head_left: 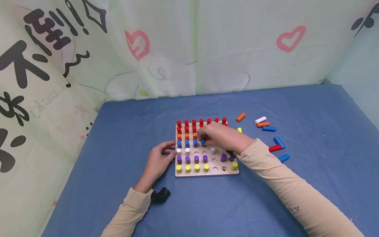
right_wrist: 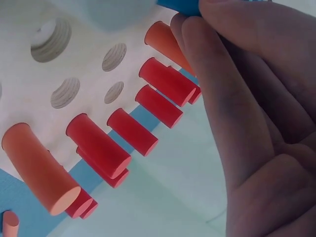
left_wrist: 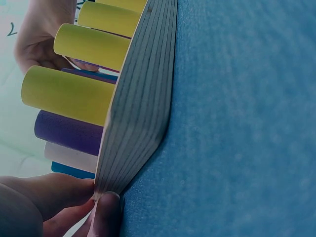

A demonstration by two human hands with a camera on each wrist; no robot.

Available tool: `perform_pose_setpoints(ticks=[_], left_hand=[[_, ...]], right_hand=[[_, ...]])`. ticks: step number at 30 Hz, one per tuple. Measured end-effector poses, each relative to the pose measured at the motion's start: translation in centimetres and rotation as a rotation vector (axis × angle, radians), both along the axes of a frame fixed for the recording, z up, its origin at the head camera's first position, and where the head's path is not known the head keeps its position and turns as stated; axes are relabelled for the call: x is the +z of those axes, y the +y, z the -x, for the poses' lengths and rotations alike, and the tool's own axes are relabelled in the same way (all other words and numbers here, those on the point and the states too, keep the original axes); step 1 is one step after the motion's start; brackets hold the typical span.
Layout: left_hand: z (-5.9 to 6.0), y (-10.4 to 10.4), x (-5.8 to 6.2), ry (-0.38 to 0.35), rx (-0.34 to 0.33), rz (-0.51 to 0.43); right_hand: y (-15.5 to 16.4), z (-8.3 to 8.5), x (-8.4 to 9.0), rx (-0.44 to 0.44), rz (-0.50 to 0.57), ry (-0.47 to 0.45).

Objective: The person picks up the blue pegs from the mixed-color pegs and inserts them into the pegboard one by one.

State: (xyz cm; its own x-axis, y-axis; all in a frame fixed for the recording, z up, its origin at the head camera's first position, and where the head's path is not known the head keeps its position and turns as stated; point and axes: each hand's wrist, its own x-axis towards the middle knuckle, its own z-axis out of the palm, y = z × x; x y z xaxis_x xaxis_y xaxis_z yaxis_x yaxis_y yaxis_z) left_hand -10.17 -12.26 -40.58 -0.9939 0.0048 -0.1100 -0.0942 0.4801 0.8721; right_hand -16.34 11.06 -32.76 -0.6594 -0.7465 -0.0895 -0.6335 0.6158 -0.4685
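Observation:
A wooden pegboard (head_left: 207, 174) carries rows of coloured pegs: red, orange, blue, white, purple and yellow. My right hand (head_left: 220, 135) reaches over it from the right and pinches a blue peg (head_left: 203, 142) between thumb and fingers, at the fourth place of the blue row. In the right wrist view that blue peg (right_wrist: 182, 6) shows only at the top edge. My left hand (head_left: 159, 161) grips the board's left edge beside the blue and white rows; its fingertips (left_wrist: 106, 210) show at the board's layered side in the left wrist view.
Right of the board lie loose pegs: an orange peg (head_left: 240, 117), a white peg (head_left: 260, 120), a red peg (head_left: 275, 148) and several blue ones. Bare holes (right_wrist: 114, 57) show among the standing pegs. A printed curtain (head_left: 219, 49) hangs behind the blue cloth (head_left: 142, 121).

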Motion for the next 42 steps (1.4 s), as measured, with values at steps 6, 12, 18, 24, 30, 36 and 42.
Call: perform_pose_setpoints(ticks=[6, 12, 18, 24, 30, 36, 42], left_hand=[[0.0, 0.0, 0.0, -0.001, 0.001, 0.006], [0.0, -0.1, -0.1, 0.009, -0.005, 0.005], [0.1, -0.1, -0.2, 0.013, -0.010, 0.006], [0.1, -0.1, -0.2, 0.016, -0.016, 0.001], [0.1, 0.0, -0.1, 0.013, -0.015, -0.001], [0.1, 0.0, -0.1, 0.011, -0.012, 0.006], [0.1, 0.0, -0.1, 0.001, -0.003, 0.023]], right_hand=[[-0.2, 0.0, 0.1, 0.002, -0.010, -0.003], [-0.4, 0.0, 0.1, -0.013, -0.030, -0.013], [-0.4, 0.0, 0.0, -0.024, -0.048, -0.023], [-0.2, 0.0, -0.1, -0.024, -0.055, -0.011], [0.2, -0.3, 0.0, -0.051, -0.045, 0.004], [1.3, -0.7, 0.2, -0.074, -0.007, -0.003], [2.4, -1.0, 0.3, -0.100, 0.006, 0.010]])
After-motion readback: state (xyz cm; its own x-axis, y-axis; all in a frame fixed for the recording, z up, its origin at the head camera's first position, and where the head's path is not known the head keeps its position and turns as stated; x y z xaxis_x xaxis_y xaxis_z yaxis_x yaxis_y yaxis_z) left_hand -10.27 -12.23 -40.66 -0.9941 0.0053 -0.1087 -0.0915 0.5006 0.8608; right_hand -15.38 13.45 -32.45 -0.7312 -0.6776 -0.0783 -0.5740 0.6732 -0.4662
